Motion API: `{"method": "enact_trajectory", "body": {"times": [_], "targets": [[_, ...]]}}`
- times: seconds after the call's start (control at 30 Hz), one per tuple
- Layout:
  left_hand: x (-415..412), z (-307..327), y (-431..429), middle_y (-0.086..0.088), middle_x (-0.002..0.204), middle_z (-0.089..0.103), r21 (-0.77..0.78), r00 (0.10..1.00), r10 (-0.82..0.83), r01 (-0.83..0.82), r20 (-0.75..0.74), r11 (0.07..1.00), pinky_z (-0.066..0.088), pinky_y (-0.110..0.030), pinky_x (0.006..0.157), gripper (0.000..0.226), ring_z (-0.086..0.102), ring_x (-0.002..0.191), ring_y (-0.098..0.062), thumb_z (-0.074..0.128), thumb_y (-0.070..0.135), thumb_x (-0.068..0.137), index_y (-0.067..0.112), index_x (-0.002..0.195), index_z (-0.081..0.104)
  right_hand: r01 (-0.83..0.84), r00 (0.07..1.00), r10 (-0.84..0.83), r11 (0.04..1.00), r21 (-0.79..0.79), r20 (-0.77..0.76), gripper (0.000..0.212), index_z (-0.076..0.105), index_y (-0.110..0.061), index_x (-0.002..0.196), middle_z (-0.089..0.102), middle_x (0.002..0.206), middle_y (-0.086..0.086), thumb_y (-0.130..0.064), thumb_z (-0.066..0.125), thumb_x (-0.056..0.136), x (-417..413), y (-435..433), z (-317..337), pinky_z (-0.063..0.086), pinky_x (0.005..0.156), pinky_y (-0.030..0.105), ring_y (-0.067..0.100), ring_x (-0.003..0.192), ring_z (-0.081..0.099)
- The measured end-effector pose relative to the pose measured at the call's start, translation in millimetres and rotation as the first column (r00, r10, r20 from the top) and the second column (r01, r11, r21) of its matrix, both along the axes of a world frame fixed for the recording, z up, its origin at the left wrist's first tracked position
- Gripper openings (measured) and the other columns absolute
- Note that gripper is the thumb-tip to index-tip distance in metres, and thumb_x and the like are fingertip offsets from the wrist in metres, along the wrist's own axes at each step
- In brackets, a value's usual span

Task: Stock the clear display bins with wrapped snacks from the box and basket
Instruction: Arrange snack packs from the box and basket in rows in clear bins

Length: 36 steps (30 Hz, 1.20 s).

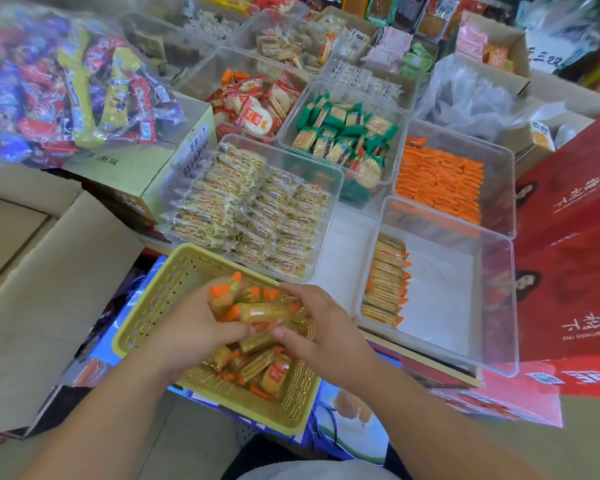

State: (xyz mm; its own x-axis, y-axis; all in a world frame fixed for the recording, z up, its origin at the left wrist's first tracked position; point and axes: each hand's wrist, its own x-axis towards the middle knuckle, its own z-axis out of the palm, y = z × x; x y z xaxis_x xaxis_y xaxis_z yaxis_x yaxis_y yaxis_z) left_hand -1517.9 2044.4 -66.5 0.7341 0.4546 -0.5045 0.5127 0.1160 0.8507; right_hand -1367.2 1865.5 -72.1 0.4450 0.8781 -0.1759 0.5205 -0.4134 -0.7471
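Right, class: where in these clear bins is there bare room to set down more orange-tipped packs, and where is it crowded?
Free: the bare floor of the near-right bin, right of the row of packs along its left wall; also the white shelf strip between it and the pale packs. Crowded: pale packs, green packs and orange packets crowd their bins.

Orange-tipped wrapped snacks (253, 308) are held bunched above the yellow basket (153, 289), where more are piled; a row (385, 282) is stacked inside the near clear bin (440, 306).
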Motion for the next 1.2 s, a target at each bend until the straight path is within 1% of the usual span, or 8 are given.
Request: {"method": "enact_trajectory", "body": {"times": [0.2, 0.33, 0.47, 0.57, 0.7, 0.8, 0.9, 1.2], "targets": [[43.4, 22.6, -45.8, -0.008, 0.097, 0.081, -0.213, 0.983, 0.135, -0.106, 0.127, 0.971, 0.058, -0.021, 0.066, 0.057, 0.078, 0.085, -0.02, 0.094, 0.017, 0.056, 0.02, 0.11, 0.075, 0.055, 0.988, -0.03, 0.985, 0.162, -0.154, 0.043, 0.058, -0.04, 0.133, 0.066, 0.112, -0.021, -0.034, 0.071, 0.092, 47.8, -19.1, 27.1, 0.055, 0.083, 0.025, 0.001, 0.095, 0.064], [85.8, 26.5, -73.9, -0.018, 0.107, 0.078, -0.242, 0.985, 0.119, -0.087, 0.122, 0.966, 0.061, -0.035, 0.078, 0.063, 0.076, 0.1, -0.03, 0.099, 0.022, 0.054, 0.016, 0.113, 0.077, 0.108, 0.97, -0.056, 0.971, 0.215, -0.236, 0.036, 0.064, -0.049, 0.12, 0.068, 0.105, -0.019, -0.036, 0.073, 0.088, 99.9, -49.8, 30.4, 0.057, 0.078, 0.029, 0.011, 0.087, 0.067], [133.7, 22.6, -105.2, -0.023, 0.096, 0.077, -0.104, 0.962, 0.27, -0.265, 0.031, 0.958, 0.055, -0.036, 0.072, 0.037, 0.074, 0.082, -0.031, 0.096, 0.022, 0.058, 0.021, 0.093, 0.082, 0.327, 0.907, -0.25, 0.924, 0.196, -0.338, 0.028, 0.069, -0.047, 0.106, 0.069, 0.092, -0.013, -0.031, 0.078, 0.086, 169.9, -90.1, 6.9, 0.052, 0.069, 0.022, 0.005, 0.075, 0.066], [168.9, 19.3, -125.5, -0.015, 0.091, 0.079, -0.081, 0.92, 0.391, -0.386, 0.044, 0.919, 0.056, -0.023, 0.06, 0.01, 0.075, 0.072, -0.022, 0.082, 0.01, 0.082, 0.016, 0.089, 0.082, 0.514, 0.846, -0.48, 0.85, 0.116, -0.233, 0.028, 0.067, -0.034, 0.107, 0.067, 0.093, -0.012, -0.021, 0.079, 0.086, 226.8, -115.6, -27.8, 0.044, 0.072, 0.012, 0.0, 0.079, 0.06], [211.6, 9.0, -142.4, -0.013, 0.082, 0.079, 0.051, 0.886, 0.463, -0.463, 0.011, 0.885, 0.053, -0.024, 0.05, 0.008, 0.075, 0.066, -0.021, 0.078, 0.006, 0.086, 0.014, 0.085, 0.079, 0.66, 0.751, -0.659, 0.751, 0.005, -0.036, 0.019, 0.072, -0.019, 0.106, 0.063, 0.103, 0.004, -0.018, 0.076, 0.087, 280.3, -130.0, -69.6, 0.039, 0.078, 0.027, 0.023, 0.098, 0.059], [238.0, -0.9, -144.2, 0.013, 0.083, 0.078, 0.266, 0.929, 0.37, -0.365, 0.036, 0.892, 0.057, -0.034, 0.066, 0.012, 0.075, 0.077, -0.017, 0.082, 0.021, 0.083, 0.031, 0.089, 0.08, 0.712, 0.7, -0.709, 0.702, -0.009, 0.079, 0.02, 0.074, -0.021, 0.105, 0.062, 0.107, 0.008, -0.018, 0.073, 0.086, 299.8, -122.5, -87.4, 0.042, 0.082, 0.029, 0.028, 0.104, 0.057], [257.4, -16.1, -137.6, 0.025, 0.091, 0.068, 0.54, 0.972, 0.231, -0.215, 0.039, 0.814, 0.047, -0.021, 0.073, 0.023, 0.062, 0.085, 0.009, 0.079, 0.03, 0.083, 0.048, 0.093, 0.068, 0.713, 0.686, -0.701, 0.701, 0.009, 0.195, 0.024, 0.073, -0.023, 0.111, 0.058, 0.112, 0.008, -0.022, 0.072, 0.088, 308.2, -103.7, -100.2, 0.044, 0.083, 0.034, 0.03, 0.11, 0.054], [275.6, -78.9, -126.7, -0.003, 0.135, 0.054, 0.733, 0.992, 0.092, -0.128, 0.088, 0.668, 0.025, 0.002, 0.101, 0.042, 0.04, 0.119, 0.003, 0.075, 0.014, 0.087, 0.014, 0.127, 0.062, 0.512, 0.81, -0.447, 0.854, -0.087, 0.38, 0.023, 0.064, -0.024, 0.115, 0.059, 0.114, 0.003, -0.026, 0.064, 0.092, 311.1, -50.8, -135.4, 0.038, 0.063, 0.033, 0.03, 0.097, 0.06]]}}
